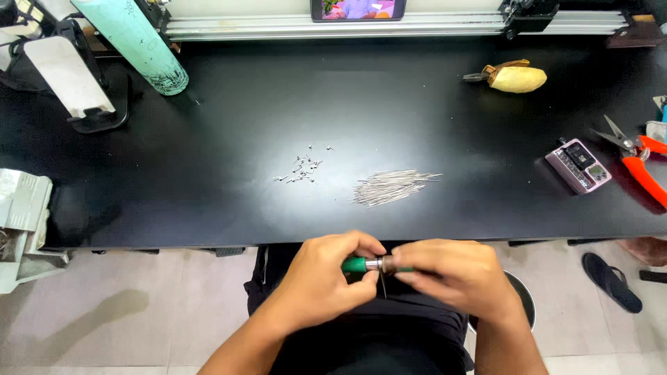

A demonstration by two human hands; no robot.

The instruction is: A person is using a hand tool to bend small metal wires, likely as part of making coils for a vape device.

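Below the front edge of the black table [208,208], over my lap, my left hand [323,278] and my right hand [455,274] meet around a small tool with a green handle [356,264] and a metal collar. A thin metal pin [383,283] hangs down from the spot where the fingers meet. My left fingers pinch the green handle and my right fingers close over the tool's other end. On the table ahead lie a bundle of thin metal pins [392,186] and a scatter of tiny metal pieces [302,169].
A teal bottle [139,45] leans at the back left beside a black stand [83,83]. At the right are a small pink counter device [578,165], red-handled snips [639,160] and a yellow-wrapped tool [515,78]. A phone [358,9] stands at the back; a sandal [611,281] lies on the floor.
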